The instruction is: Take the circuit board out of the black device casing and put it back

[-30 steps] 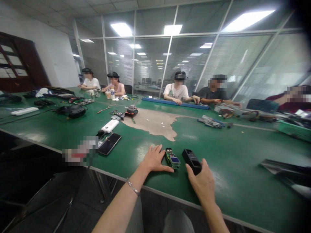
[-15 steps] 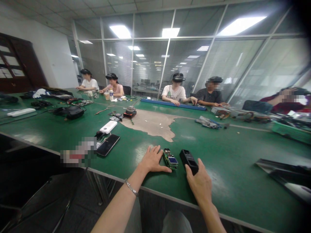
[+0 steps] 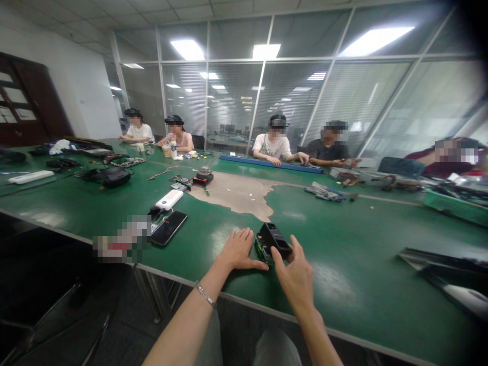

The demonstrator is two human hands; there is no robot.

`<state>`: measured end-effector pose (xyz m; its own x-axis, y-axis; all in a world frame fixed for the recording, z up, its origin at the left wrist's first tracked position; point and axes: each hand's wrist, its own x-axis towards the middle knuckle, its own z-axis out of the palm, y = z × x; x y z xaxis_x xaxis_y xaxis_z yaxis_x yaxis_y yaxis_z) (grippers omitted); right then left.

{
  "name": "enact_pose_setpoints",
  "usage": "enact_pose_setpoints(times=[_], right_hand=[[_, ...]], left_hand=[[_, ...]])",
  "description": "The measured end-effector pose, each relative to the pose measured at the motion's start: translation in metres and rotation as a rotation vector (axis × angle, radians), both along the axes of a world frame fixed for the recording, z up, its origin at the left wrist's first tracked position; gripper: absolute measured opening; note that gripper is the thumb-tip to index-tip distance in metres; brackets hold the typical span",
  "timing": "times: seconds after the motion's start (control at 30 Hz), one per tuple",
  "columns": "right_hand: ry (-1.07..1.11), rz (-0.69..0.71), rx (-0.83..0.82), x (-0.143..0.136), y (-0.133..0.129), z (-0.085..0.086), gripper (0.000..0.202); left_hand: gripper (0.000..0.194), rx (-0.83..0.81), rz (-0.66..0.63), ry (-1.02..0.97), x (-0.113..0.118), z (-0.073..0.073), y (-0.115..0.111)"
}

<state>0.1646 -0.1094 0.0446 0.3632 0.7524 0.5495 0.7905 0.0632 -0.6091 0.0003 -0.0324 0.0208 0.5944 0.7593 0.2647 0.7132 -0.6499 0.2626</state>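
My right hand point(image 3: 295, 272) grips a black plastic housing point(image 3: 275, 240) with cut-out openings, thumb on one side and fingers on the other. The housing is tilted above a green circuit board point(image 3: 262, 250) and covers much of it, including its small screen. Palm down on the table, my left hand point(image 3: 239, 250) lies with its fingers stretched out, just left of the board. Its thumb points along the board's near end; whether it touches the board I cannot tell.
On the green table point(image 3: 343, 284), a smartphone point(image 3: 170, 228) and a white power bank point(image 3: 170, 199) lie to the left. Black metal parts point(image 3: 442, 264) are at the right, near a green basket point(image 3: 457, 206). Several people sit across the table behind a blue bar point(image 3: 270, 163).
My right hand has moved left with the black housing, from beside the circuit board to over it. My left hand has stayed in place.
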Motion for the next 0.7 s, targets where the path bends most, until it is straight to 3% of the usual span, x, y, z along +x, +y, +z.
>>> enact_pose_setpoints(times=[0.4, 0.7], right_hand=[[-0.115, 0.052, 0.022, -0.014, 0.002, -0.007, 0.067], [-0.157, 0.067, -0.038, -0.011, 0.000, -0.035, 0.070]], left_hand=[[0.111, -0.007, 0.002, 0.044, 0.001, -0.004, 0.004], [0.122, -0.017, -0.016, 0.044, 0.001, -0.005, 0.006]])
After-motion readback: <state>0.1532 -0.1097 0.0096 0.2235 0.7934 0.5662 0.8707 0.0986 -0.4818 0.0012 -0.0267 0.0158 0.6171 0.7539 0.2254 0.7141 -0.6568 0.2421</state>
